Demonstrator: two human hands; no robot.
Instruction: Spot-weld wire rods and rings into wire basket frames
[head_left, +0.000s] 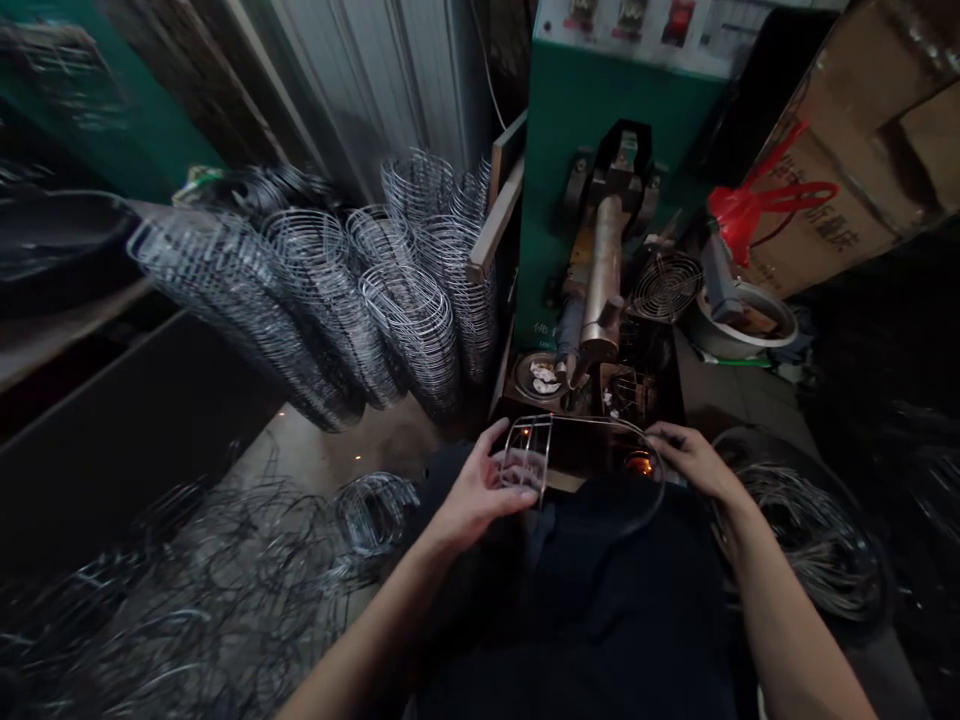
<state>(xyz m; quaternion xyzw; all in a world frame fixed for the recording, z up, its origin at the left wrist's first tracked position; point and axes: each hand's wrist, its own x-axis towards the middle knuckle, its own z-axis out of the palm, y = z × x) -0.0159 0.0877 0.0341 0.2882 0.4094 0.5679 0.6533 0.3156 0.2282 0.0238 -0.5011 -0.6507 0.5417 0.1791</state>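
Note:
My left hand (484, 488) is closed on a small bent-wire frame (549, 455), with thumb and fingers on either side of its bars. Stretching right from that frame is a thin wire ring (663, 475); whether the two are joined I cannot tell. The fingers of my right hand (690, 458) pinch the ring at its right side. Both pieces are held in front of my dark clothing, just below the metal electrode arm (602, 275) of a green machine (555, 130). An orange glow (639, 463) shows through the ring.
Several tall stacks of wire frames (416, 330) stand to the left. Loose wire pieces (217, 590) cover the floor at lower left. A basin of wires (814, 540) sits right of my arm. Behind it are a metal bowl (739, 345), a red bag (735, 220) and a cardboard box (847, 190).

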